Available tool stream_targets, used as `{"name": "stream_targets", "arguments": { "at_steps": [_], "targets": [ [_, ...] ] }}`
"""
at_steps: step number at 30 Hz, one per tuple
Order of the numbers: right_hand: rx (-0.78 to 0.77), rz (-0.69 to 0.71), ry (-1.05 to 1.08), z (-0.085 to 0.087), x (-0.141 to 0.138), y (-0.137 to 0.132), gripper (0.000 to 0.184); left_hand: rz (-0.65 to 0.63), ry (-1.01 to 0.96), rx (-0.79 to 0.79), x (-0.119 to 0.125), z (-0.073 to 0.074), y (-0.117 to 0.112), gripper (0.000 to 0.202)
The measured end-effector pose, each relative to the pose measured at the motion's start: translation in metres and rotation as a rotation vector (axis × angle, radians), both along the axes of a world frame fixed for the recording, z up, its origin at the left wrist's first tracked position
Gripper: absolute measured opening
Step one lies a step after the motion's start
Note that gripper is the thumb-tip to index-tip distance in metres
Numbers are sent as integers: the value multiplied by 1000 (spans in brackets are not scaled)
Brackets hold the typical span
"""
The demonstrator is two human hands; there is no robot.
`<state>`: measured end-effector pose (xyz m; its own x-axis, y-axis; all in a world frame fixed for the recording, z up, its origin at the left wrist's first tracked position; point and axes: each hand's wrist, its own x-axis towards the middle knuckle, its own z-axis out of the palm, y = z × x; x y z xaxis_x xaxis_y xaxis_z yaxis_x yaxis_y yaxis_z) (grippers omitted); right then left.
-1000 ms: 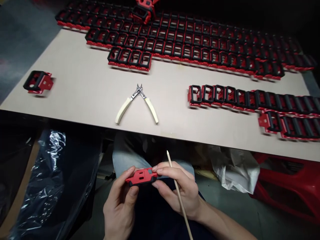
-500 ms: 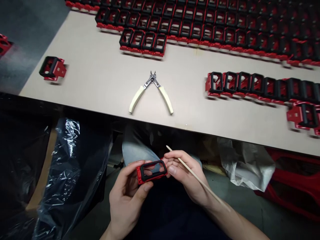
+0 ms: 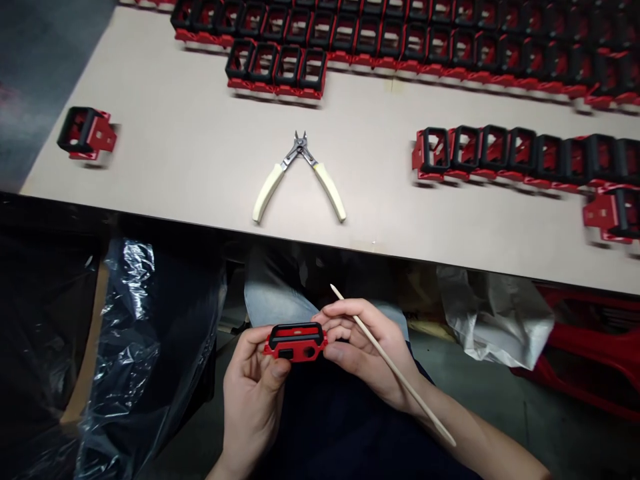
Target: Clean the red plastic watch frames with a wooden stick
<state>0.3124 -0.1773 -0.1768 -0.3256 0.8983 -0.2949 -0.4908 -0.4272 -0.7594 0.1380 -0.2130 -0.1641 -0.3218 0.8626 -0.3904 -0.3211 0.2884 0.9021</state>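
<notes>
Held over my lap is a small red and black plastic part [image 3: 295,343], its red face with holes turned up. My left hand [image 3: 253,393] grips it from below and at the left end. My right hand [image 3: 363,353] pinches a thin pointed wooden stick [image 3: 425,407] and its fingers touch the part's right end. Side cutters with cream handles [image 3: 299,177] lie open on the beige table [image 3: 200,167], out of reach of neither hand's contact.
Long rows of similar parts [image 3: 380,53] cover the table's far side, with another row [image 3: 500,157] at right and a lone part [image 3: 86,133] at left. Below the table edge lie a black plastic sheet [image 3: 135,320], a white bag [image 3: 495,320] and a red stool [image 3: 590,340].
The part has turned over in my hands, from showing its black open frame to showing its red face. The stick has swung slightly and my view has shifted a little.
</notes>
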Motion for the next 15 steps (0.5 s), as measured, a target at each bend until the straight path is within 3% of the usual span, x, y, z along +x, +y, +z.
{"name": "stream_targets", "arguments": {
  "at_steps": [4, 8, 11, 15],
  "targets": [
    [-21, -9, -19, 1, -3, 1, 43, 7, 17, -20, -3, -2, -2, 41],
    [77, -22, -101, 2, -1, 0, 42, 34, 19, -69, 3, 3, -4, 44],
    [262, -50, -246, 5, 2, 0, 39, 99, -3, -134, 12, 11, -4, 49],
    [575, -95, -353, 9, 6, 2, 44, 85, 16, -150, 17, 20, -4, 49]
  ]
}}
